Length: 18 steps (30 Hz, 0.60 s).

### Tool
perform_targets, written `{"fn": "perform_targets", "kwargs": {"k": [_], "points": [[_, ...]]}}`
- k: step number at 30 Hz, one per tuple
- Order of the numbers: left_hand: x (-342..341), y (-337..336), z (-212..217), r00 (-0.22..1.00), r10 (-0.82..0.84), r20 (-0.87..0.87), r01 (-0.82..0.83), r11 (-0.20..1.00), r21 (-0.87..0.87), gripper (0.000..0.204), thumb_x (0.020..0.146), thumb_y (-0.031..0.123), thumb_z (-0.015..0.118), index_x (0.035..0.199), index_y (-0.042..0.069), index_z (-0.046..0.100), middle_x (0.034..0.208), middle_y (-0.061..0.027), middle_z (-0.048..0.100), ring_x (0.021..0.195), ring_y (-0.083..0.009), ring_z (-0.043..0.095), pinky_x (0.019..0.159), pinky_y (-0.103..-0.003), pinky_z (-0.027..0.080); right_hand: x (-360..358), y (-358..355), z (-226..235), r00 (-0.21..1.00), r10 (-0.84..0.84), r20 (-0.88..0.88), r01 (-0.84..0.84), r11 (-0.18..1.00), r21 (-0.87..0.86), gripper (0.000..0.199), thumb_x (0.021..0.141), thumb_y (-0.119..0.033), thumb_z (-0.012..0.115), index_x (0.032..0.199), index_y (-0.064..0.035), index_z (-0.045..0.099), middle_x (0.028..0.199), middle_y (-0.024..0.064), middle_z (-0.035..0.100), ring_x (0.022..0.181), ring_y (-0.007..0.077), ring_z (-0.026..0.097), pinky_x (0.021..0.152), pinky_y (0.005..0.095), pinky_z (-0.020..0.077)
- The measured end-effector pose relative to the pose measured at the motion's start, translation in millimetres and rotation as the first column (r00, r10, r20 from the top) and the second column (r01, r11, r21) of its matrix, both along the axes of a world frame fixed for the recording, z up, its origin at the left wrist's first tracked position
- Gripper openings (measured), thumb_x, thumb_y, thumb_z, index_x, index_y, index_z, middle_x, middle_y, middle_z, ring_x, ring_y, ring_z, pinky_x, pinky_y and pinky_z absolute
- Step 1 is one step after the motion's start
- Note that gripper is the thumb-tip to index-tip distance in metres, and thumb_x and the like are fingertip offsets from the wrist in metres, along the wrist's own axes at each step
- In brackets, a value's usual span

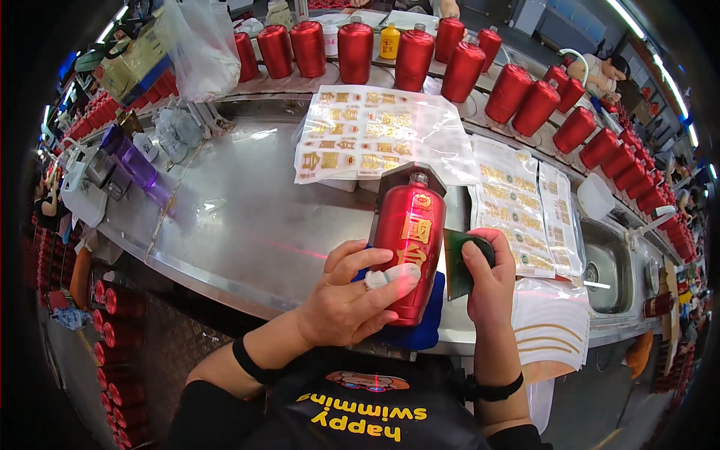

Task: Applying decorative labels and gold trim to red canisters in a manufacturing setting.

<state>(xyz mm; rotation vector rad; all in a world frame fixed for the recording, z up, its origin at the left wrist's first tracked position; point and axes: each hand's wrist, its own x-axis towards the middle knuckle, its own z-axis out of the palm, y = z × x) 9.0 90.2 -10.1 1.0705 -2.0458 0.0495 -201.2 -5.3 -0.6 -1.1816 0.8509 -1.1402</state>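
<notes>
A red bottle (pixel 409 240) with gold characters lies tilted on a dark holder with blue padding (pixel 424 330) at the near edge of a steel bench. My left hand (pixel 349 296) rests on the bottle's lower half, a taped fingertip pressed against the gold label. My right hand (pixel 487 274) is beside the bottle on its right, gripping a dark green scraper card (pixel 456 262) whose edge touches the bottle's side.
Clear sheets of gold stickers (pixel 375 131) lie behind the bottle and to its right (pixel 525 210). Rows of red bottles (pixel 461 71) stand along the back conveyor. A purple container (pixel 131 157) sits far left, a sink (pixel 611 266) at right.
</notes>
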Motion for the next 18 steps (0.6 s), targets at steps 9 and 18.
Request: {"fn": "perform_targets", "kwargs": {"k": [9, 18], "points": [[12.1, -73.5, 27.0, 0.995, 0.032, 0.090, -0.027, 0.998, -0.057, 0.042, 0.089, 0.027, 0.061, 0.127, 0.009, 0.058, 0.088, -0.0073, 0.065, 0.113, -0.0259, 0.051, 0.101, -0.044, 0.035, -3.7, -6.7, 3.3, 0.996, -0.019, -0.086, 0.010, 0.995, -0.097, 0.018, 0.089, -0.009, 0.066, 0.102, -0.0023, 0.057, 0.087, 0.0015, 0.061, 0.077, 0.0056, 0.055, 0.069, 0.0209, 0.0459], [15.1, -98.0, 25.6, 0.990, 0.044, -0.137, -0.037, 0.998, 0.056, 0.040, 0.091, 0.024, 0.058, 0.129, 0.011, 0.059, 0.109, -0.0122, 0.062, 0.110, -0.0291, 0.053, 0.099, -0.043, 0.038, 4.3, -23.1, 10.9, 0.986, 0.072, -0.149, -0.088, 0.991, -0.104, 0.018, 0.089, -0.011, 0.066, 0.102, -0.0027, 0.057, 0.089, 0.0012, 0.063, 0.078, 0.0063, 0.056, 0.069, 0.0212, 0.0466]]}}
